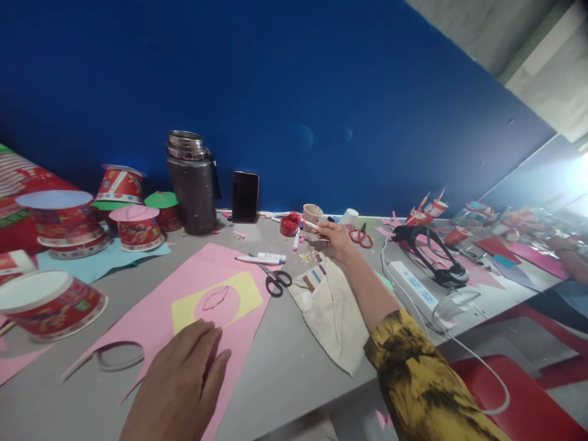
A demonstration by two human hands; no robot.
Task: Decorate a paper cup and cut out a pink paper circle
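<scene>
My left hand [179, 376] lies flat on a large pink paper sheet [206, 260], fingertips at the lower edge of a yellow paper piece [250, 291]. On the yellow piece is a pink paper circle [229, 310] with a leaf-like outline drawn on it. My right hand [335, 239] reaches to the back of the table, closed on a white marker [310, 225]. Just behind it stands a small paper cup [313, 212]. A round red container [289, 225] and more markers lie to its left. Beneath the right wrist is a beige cloth [333, 318].
Black-handled scissors [277, 283] and a white marker pen [271, 258] rest near the pink sheet. A dark thermos [193, 184] and a phone [245, 197] stand by the blue wall. Red paper bowls [52, 303] crowd the left. A power strip [413, 285] and red-handled scissors [361, 236] lie right.
</scene>
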